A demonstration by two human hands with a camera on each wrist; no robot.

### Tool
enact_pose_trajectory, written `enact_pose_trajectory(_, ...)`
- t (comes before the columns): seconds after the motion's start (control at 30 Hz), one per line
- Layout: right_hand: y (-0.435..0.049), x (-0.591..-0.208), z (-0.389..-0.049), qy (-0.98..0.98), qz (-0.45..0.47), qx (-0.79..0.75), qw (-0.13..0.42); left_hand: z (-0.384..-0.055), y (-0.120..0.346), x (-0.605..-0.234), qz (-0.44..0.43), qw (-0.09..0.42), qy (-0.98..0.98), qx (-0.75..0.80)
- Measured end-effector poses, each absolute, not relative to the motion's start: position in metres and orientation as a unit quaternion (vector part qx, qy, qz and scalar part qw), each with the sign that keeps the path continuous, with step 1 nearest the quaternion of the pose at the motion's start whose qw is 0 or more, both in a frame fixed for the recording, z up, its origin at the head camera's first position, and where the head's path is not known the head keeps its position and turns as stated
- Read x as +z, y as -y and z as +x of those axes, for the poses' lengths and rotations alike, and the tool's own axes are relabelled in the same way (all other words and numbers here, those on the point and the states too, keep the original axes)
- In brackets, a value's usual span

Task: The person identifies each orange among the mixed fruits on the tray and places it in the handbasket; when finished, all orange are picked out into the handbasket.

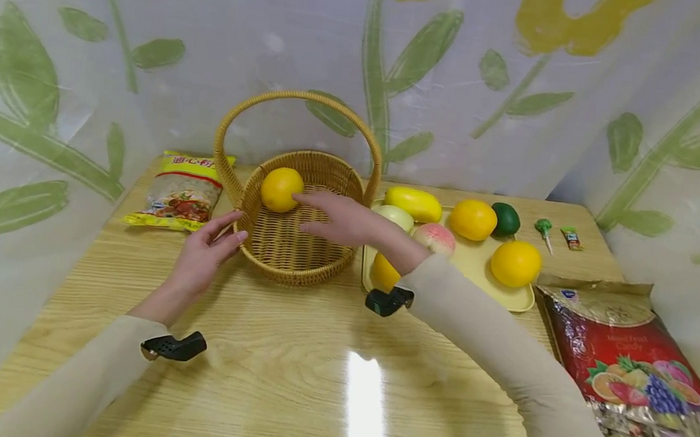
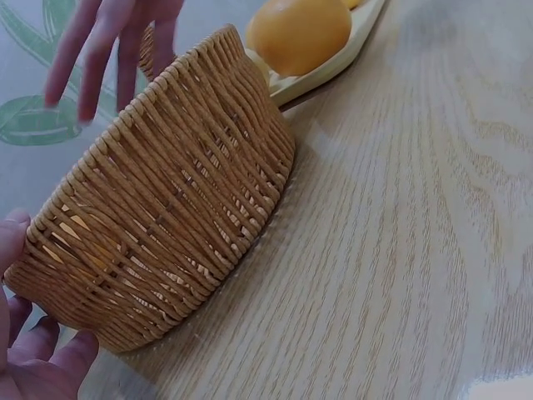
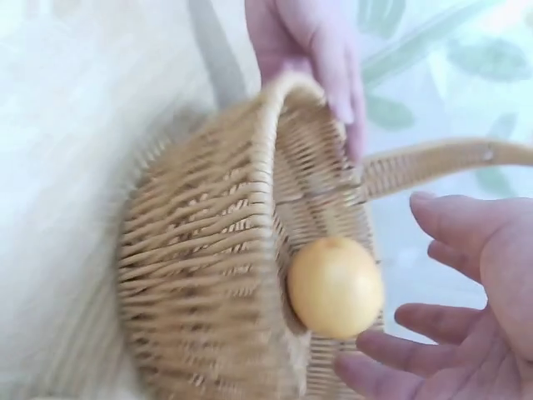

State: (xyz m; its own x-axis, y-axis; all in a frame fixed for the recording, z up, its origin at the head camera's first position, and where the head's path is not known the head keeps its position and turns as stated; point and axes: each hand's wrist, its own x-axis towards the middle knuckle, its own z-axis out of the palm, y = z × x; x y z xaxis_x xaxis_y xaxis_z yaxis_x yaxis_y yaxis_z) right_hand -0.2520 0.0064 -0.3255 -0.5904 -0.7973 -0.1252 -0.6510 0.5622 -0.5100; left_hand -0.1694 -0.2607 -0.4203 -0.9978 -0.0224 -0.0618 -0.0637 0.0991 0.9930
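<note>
A round wicker basket (image 1: 296,269) with a tall hoop handle stands at the back of the table. Inside it, toward the left wall, lies an orange (image 1: 281,190), which also shows beside the fingers in the right wrist view. My left hand (image 1: 202,251) holds the basket's left rim; in the left wrist view the thumb is at the rim and the other fingers lie along the outer wall. Over the basket's opening, my right hand (image 1: 344,219) reaches in from the right with spread fingers, holding nothing. Its fingertips are close to the orange.
Right of the basket, a pale yellow tray (image 1: 470,255) bears several fruits, among them a peach (image 1: 435,239) and oranges. A lollipop (image 1: 544,228) and a small wrapped sweet (image 1: 571,238) lie beyond. A red candy bag (image 1: 630,343) lies right, a macaroni bag (image 1: 184,192) left.
</note>
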Motion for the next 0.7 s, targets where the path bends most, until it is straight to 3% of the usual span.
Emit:
enact_pose_trajectory(0.27,-0.091,-0.324,-0.219,-0.860,-0.360,-0.334,0.137,-0.169,0.262,-0.419,-0.022,0.025,-0.749,0.662)
enact_pose_trajectory(0.43,-0.146,-0.326,-0.204,-0.866,-0.270,-0.404,0.119,-0.169,0.262,-0.418,-0.025,0.025,-0.750,0.660)
enact_pose_trajectory(0.7,-0.217,-0.333,-0.187,-0.882,-0.115,-0.454,0.039,-0.170,0.263,-0.419,-0.025,0.028,-0.736,0.676)
